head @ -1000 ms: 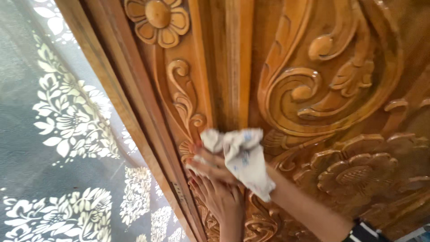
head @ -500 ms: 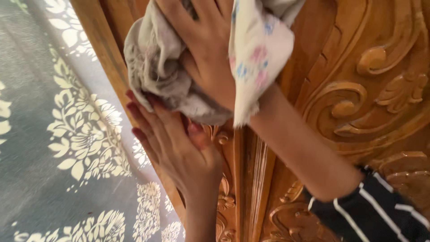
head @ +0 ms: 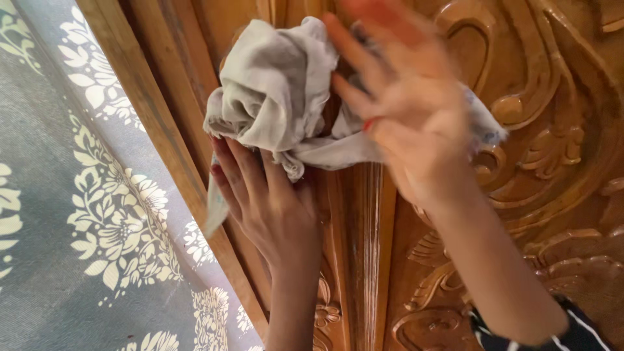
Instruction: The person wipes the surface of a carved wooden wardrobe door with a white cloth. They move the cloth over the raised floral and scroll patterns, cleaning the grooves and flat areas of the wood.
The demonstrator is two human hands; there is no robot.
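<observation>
Pressing a crumpled grey cloth (head: pixel 276 91) against the carved wooden door (head: pixel 546 130) near its left edge — left hand (head: pixel 270 208) lying flat with fingers stretched up, fingertips tucked under the lower folds of the cloth rather than gripping it. Spreading wide and blurring over the right side of the cloth, right hand (head: pixel 409 123) showing splayed fingers touching the fabric, clasping nothing firmly — a striped sleeve (head: pixel 572 335) showing at the wrist. Hanging beside the door frame, a grey curtain (head: pixel 84 214) with pale flower patterns.
</observation>
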